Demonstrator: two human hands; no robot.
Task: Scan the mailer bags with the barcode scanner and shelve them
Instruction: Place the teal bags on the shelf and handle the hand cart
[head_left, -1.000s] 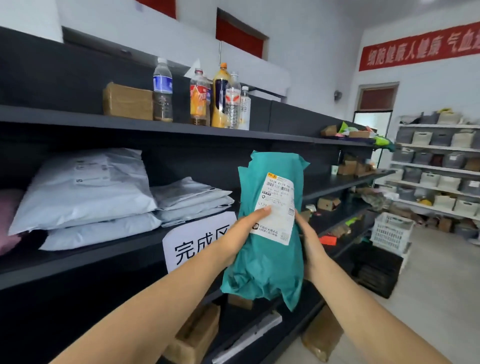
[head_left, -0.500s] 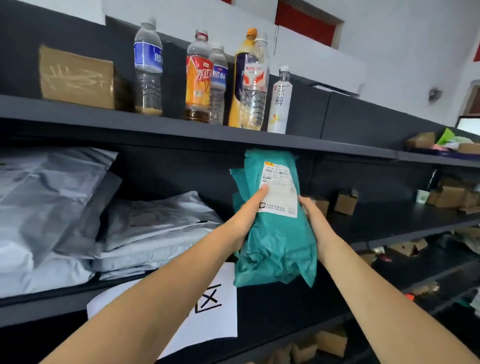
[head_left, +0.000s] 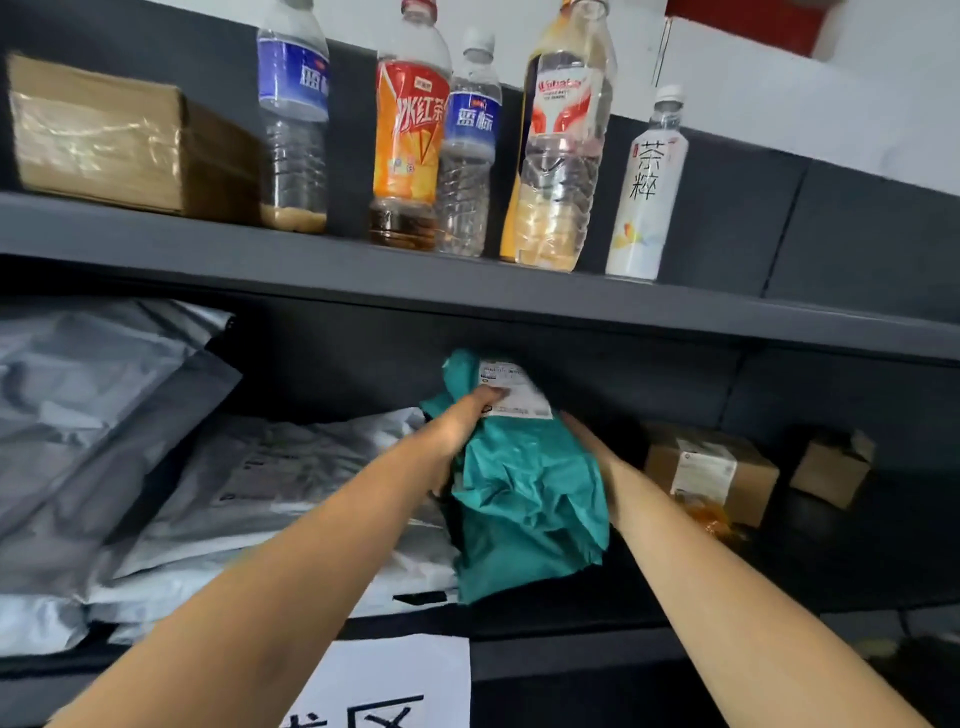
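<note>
At far left a taped cardboard box (head_left: 104, 140) sits on the upper shelf (head_left: 467, 291). Below it, grey mailer bags (head_left: 93, 431) lean in a pile on the middle shelf (head_left: 649, 608). Flatter white mailer bags (head_left: 291, 483) are stacked just beside them. Six drink bottles (head_left: 410, 145) stand in a cluster on the upper shelf to the box's right. A white paper sign (head_left: 395, 680) hangs from the middle shelf's front edge.

The left hand (head_left: 462, 421) grips the teal mailer bag (head_left: 524, 499), its thumb pressed on the white shipping label (head_left: 511, 389) and its fingers hidden behind. The bag stands tilted inside the middle shelf bay, just right of the white stack. Its lower end is down at the shelf board.

The right hand (head_left: 592, 452) lies against the bag's right side. Its fingers are hidden, so its grip cannot be told.

Further right on the same shelf sit a labelled cardboard box (head_left: 711, 467) and a smaller cardboard box (head_left: 831, 467).
</note>
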